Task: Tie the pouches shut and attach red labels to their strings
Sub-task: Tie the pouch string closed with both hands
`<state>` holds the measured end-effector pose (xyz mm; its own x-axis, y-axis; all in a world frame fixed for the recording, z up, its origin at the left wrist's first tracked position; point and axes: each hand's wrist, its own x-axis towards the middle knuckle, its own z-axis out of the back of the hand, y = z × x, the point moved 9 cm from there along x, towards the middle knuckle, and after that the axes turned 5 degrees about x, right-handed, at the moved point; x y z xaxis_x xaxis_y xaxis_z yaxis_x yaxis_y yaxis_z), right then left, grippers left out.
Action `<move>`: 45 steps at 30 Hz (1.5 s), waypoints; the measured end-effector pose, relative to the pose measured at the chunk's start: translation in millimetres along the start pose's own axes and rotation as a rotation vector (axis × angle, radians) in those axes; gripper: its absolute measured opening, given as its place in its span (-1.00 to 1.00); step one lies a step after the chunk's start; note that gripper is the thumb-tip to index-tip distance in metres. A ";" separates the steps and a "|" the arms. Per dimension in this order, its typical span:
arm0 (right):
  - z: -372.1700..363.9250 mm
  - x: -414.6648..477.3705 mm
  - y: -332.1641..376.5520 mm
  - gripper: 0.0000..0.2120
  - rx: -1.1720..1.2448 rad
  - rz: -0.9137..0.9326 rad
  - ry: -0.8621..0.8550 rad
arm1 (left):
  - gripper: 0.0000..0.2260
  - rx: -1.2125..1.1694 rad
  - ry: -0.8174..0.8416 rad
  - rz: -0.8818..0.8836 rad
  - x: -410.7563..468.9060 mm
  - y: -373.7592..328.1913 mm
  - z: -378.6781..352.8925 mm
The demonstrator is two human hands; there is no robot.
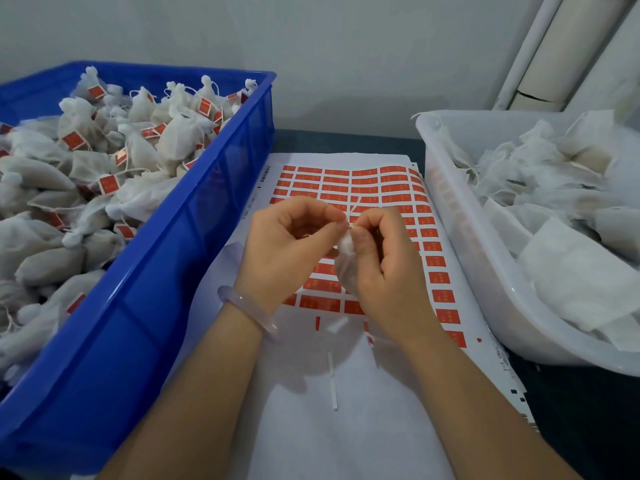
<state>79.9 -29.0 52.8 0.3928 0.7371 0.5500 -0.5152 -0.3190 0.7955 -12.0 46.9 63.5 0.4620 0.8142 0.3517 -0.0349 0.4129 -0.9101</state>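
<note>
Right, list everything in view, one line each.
blue plastic crate: one, blue, left side
tied white fabric pouches with red labels: many, white, piled in the crate
translucent white plastic basket: one, whitish, right side
untied white pouches: many, white, in the basket
sheet of red labels: one, red on white paper, centre, under the hands
loose paper strips: a few, white, on the sheet's near part
pipes: several, off-white, top right
pale bangle: one, left wrist
held white pouch: one, between both hands
left hand: fingers pinch its string
right hand: fingers curled round it
</note>
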 end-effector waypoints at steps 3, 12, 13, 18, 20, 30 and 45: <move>1.2 0.6 0.7 -0.91 0.006 0.012 -0.017 | -0.81 0.122 0.074 -0.094 -2.1 -9.9 -4.8; -1.5 0.2 -8.4 -0.92 -0.038 -0.034 -0.027 | -0.85 0.353 0.069 -0.111 -2.2 -5.9 -5.8; -1.9 0.5 -9.4 -0.93 -0.039 -0.045 -0.025 | -0.84 0.374 0.068 -0.108 -2.5 -6.1 -5.7; -4.7 1.7 -8.3 -0.95 -0.046 -0.055 -0.004 | -0.80 0.233 0.119 0.118 -2.1 9.8 -8.9; -6.4 1.7 -6.9 -0.96 -0.045 -0.047 0.011 | -0.82 0.021 0.194 0.315 -4.9 22.5 -15.0; -1.8 0.5 -5.4 -0.89 0.061 -0.037 0.016 | -0.88 -0.394 0.192 0.557 -11.4 34.1 -14.6; 13.3 2.8 -1.2 -0.93 0.022 -0.026 -0.103 | -0.88 -0.273 0.085 0.625 -11.1 40.3 -8.9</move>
<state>91.8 -34.5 56.8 0.4830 0.6802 0.5513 -0.4872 -0.3144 0.8147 -10.6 50.9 20.9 0.4958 0.8269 -0.2655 -0.0980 -0.2505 -0.9631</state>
